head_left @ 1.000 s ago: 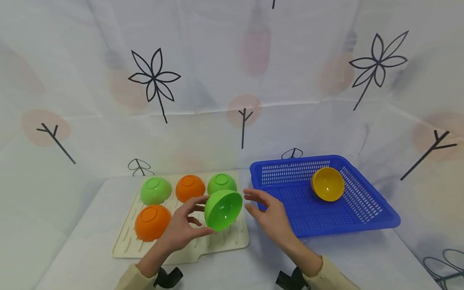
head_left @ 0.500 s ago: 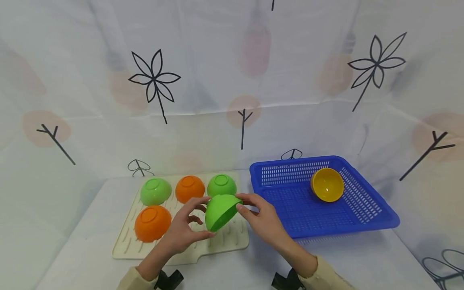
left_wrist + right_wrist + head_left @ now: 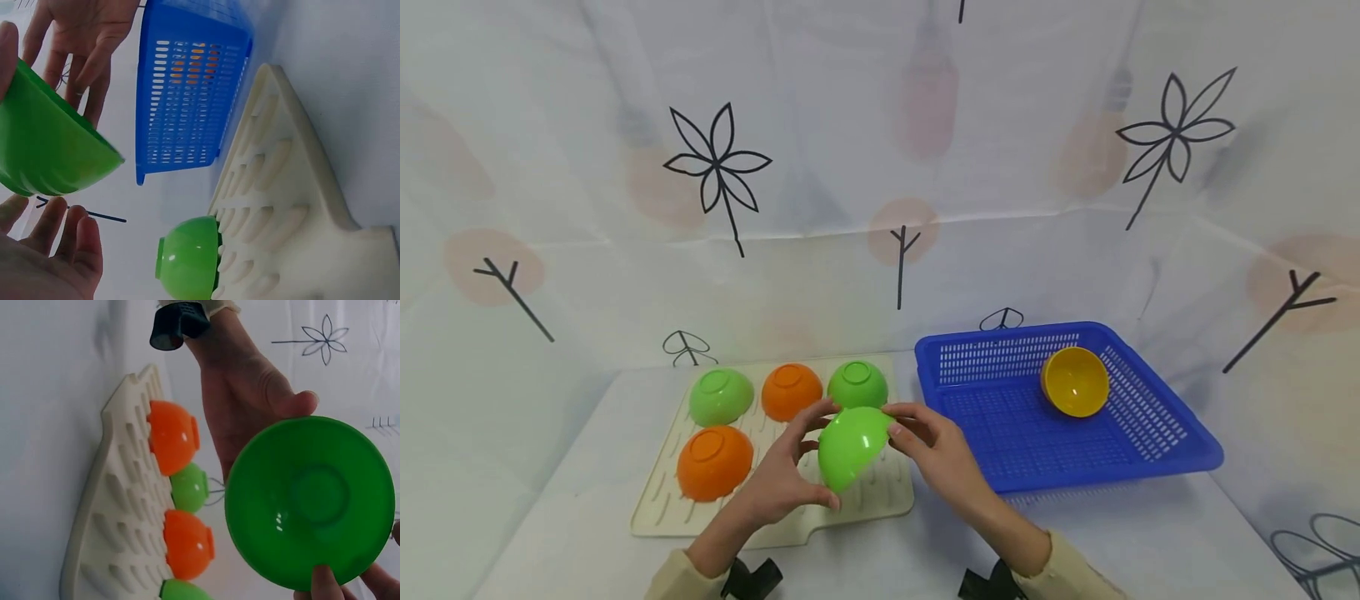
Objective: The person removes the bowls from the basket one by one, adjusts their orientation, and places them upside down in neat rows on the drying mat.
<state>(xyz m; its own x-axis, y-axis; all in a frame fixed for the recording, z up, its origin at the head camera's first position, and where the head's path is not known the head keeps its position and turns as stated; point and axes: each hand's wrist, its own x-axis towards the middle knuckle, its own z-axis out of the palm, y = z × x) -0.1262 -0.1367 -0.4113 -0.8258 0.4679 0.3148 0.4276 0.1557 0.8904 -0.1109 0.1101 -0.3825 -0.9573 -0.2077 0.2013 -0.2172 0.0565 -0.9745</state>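
Note:
A light-green bowl (image 3: pixel 852 446) is held up over the front of the cream drying mat (image 3: pixel 876 496), tilted with its mouth down to the right. My right hand (image 3: pixel 943 454) pinches its rim between thumb and fingers. In the right wrist view, the inside of the green bowl (image 3: pixel 312 500) faces the camera, one fingertip over the rim. My left hand (image 3: pixel 778 479) is spread around the bowl's left side, thumb close to the lower rim and fingertips close to the base (image 3: pixel 53 184). Whether it still touches, I cannot tell.
Upside down on the mat are two orange bowls (image 3: pixel 715 462) and two more green bowls (image 3: pixel 721 397). To the right stands a blue basket (image 3: pixel 985 442) with a yellow bowl (image 3: pixel 1075 382) leaning inside. A patterned white cloth (image 3: pixel 820 275) hangs behind.
My right hand has come left from beside the bowl and taken its rim. The bowl has turned from showing its inside to showing its outside. My left thumb has dropped slightly.

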